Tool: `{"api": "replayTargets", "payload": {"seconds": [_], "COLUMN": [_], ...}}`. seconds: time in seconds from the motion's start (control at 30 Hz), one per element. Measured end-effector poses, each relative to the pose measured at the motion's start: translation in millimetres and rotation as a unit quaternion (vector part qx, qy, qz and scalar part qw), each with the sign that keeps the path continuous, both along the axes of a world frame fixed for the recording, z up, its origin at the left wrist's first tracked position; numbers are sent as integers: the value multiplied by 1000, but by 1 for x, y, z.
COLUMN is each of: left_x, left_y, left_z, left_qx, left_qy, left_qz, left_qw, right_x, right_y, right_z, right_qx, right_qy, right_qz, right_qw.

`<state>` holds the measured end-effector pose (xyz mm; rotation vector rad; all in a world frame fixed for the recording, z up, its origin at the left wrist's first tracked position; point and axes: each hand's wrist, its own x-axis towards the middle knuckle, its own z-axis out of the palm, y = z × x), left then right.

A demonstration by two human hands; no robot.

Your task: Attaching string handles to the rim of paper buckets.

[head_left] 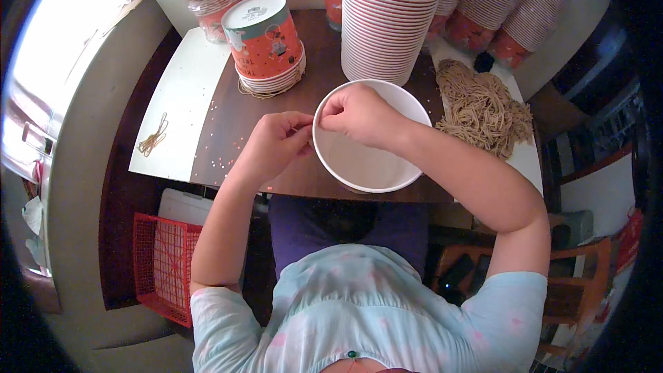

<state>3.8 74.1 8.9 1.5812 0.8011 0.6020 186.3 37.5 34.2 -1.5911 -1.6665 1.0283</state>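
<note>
Paper bucket point(371, 160) opens upward before me, over the worktop's point(319, 59) near edge; at its left rim my curled right hand point(362, 116) works inside, nearly closed left hand point(275, 146) outside, grips untellable; beyond, stacked buckets point(387, 34).

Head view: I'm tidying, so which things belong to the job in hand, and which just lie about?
Likely in use: open bucket at left hand and right hand; bucket stack; cord pile.
Probably lying about: red basket; wooden chair.
</note>
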Motion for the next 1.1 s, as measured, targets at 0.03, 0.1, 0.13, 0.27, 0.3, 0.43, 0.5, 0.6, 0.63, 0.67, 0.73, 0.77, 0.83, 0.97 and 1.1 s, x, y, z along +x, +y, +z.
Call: {"api": "replayTargets", "payload": {"seconds": [0.03, 0.1, 0.13, 0.27, 0.3, 0.43, 0.5, 0.6, 0.63, 0.67, 0.73, 0.77, 0.83, 0.97, 1.1], "left_x": [-2, -2, 2, 0, -2, -14, -21, -25, -25, -23, -19, -19, -20, -11, -11], "left_y": [1, -3, -13, -25, -28, -53, -67, -78, -80, -80, -79, -74, -61, -61, -65], "left_z": [-3, 1, 12, 7, 5, -6, -11, -8, -5, 0, 12, 12, 9, 12, 7], "left_qx": [47, 94, 161, -3, -3, -349, -284, -68, 46, 47, 8, 9, -125, -62, 39], "left_qy": [32, 63, 130, 66, 64, -184, -241, -206, -196, -196, -224, -224, -226, -188, -148], "left_qz": [-4, -7, 0, 12, 12, 7, 57, 83, 88, 87, 32, 33, -30, -46, -29], "left_qw": [998, 994, 978, 998, 998, 919, 926, 973, 976, 976, 974, 974, 966, 979, 988], "right_x": [-1, 0, 1, 8, 11, 17, 18, 15, 14, 13, 17, 19, 17, 9, -4], "right_y": [0, -1, -3, -8, -12, -48, -69, -89, -92, -93, -91, -90, -85, -63, -41], "right_z": [2, 5, 6, 21, 26, 68, 62, 56, 53, 51, 49, 50, 59, 68, 52], "right_qx": [6, 10, 13, -21, -13, -4, 106, 194, 213, 233, 250, 267, 262, 167, 275], "right_qy": [-20, -30, -41, -91, -114, -215, -294, -352, -362, -372, -356, -339, -321, -177, -137], "right_qz": [20, 45, 67, 144, 132, 172, 169, 147, 137, 127, 151, 175, 205, 277, 237], "right_qw": [1000, 998, 997, 985, 985, 961, 935, 904, 897, 889, 888, 885, 887, 929, 921]}}
